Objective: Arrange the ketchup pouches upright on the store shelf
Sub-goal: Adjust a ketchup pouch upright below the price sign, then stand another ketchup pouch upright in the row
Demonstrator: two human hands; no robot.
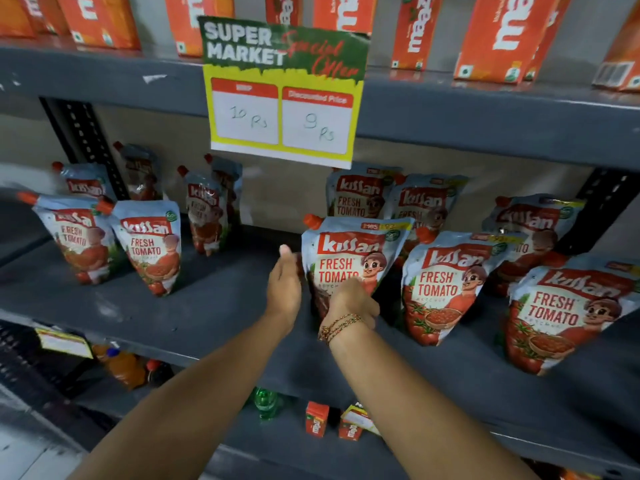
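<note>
Several red and pale-blue ketchup pouches stand on the grey middle shelf [214, 306]. One upright pouch [349, 254] is at the centre. My right hand [353, 301], with a bracelet on the wrist, grips its lower front. My left hand [285, 282] lies flat against that pouch's left side, fingers straight. Two pouches [446, 285] [561, 317] stand to the right in the front row, with others behind them. A separate group [152, 247] stands at the left end.
A yellow and green price card [282, 95] hangs from the upper shelf edge just above the pouches. Orange cartons [502, 32] line the top shelf. Below are drink bottles [124, 367] and small red cartons [317, 419]. Bare shelf lies between the two pouch groups.
</note>
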